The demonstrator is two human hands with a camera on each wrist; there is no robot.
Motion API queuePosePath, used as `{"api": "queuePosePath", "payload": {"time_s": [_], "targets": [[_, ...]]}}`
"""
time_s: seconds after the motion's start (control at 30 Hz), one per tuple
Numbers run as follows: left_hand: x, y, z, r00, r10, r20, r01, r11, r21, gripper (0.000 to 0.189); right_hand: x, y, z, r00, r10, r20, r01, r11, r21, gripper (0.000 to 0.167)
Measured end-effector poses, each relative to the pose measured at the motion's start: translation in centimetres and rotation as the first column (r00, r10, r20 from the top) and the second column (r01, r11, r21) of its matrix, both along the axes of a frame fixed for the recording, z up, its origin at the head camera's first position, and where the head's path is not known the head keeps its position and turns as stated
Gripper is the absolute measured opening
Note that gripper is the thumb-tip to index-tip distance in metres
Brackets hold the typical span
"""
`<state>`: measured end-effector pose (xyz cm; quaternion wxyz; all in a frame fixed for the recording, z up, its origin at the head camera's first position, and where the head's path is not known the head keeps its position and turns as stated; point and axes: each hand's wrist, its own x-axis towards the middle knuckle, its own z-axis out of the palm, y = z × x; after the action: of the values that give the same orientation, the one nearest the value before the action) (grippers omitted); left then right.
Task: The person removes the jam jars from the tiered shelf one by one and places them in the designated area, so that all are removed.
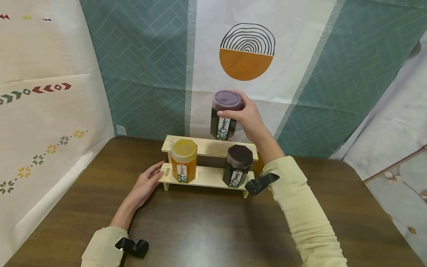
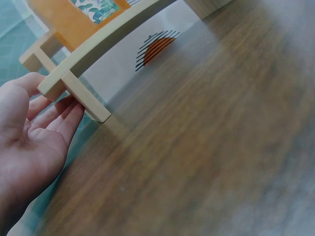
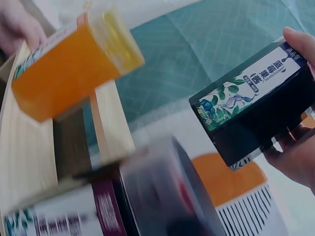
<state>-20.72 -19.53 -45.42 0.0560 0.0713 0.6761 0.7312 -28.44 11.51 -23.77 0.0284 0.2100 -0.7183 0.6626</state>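
Observation:
A small two-tier wooden rack [image 1: 210, 176] stands on the table. On its lower tier are an orange jam jar [image 1: 188, 170] with a yellow lid at the left and a dark jam jar [image 1: 235, 170] with a dark lid at the right. My right hand [image 1: 248, 115] grips another dark jam jar [image 3: 251, 103], purple-lidded and labelled, near its top, holding it above the upper tier. With thumb and fingers, my left hand [image 2: 39, 123] holds the rack's left end, fingers under the board beside the leg [image 2: 86, 96].
Brown wooden table [image 1: 197, 230] surrounds the rack. A patterned cloth [image 1: 150, 74] hangs close behind it, with pale cloths at both sides. Something orange [image 1: 259, 167] shows behind the right forearm, mostly hidden.

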Motion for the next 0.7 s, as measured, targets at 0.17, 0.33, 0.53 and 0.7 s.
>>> {"api": "queuePosePath", "payload": {"time_s": [0.17, 0.33, 0.53, 0.7], "targets": [[0.1, 0.0, 0.0, 1.0, 0.003, 0.006, -0.003, 1.0, 0.001, 0.057, -0.4, 2.5, -0.1, 1.0, -0.001, 0.004, 0.001, 0.999, 0.045, 0.065], [0.1, 0.3, -0.1, 1.0, -0.003, 0.014, 0.003, 1.0, 0.0, 0.056, -0.8, 5.4, -0.4, 1.0, 0.004, 0.007, -0.004, 0.993, 0.118, 0.065], [-0.1, 0.3, -0.1, 1.0, -0.002, 0.015, 0.002, 1.0, 0.005, 0.056, -0.9, 8.8, -0.4, 0.999, -0.037, 0.018, 0.033, 0.985, 0.169, 0.064], [0.0, 0.2, 0.0, 1.0, -0.001, 0.014, 0.001, 1.0, 0.002, 0.057, -0.6, 11.2, -0.4, 0.998, -0.067, 0.021, 0.063, 0.982, 0.177, 0.062]]}}
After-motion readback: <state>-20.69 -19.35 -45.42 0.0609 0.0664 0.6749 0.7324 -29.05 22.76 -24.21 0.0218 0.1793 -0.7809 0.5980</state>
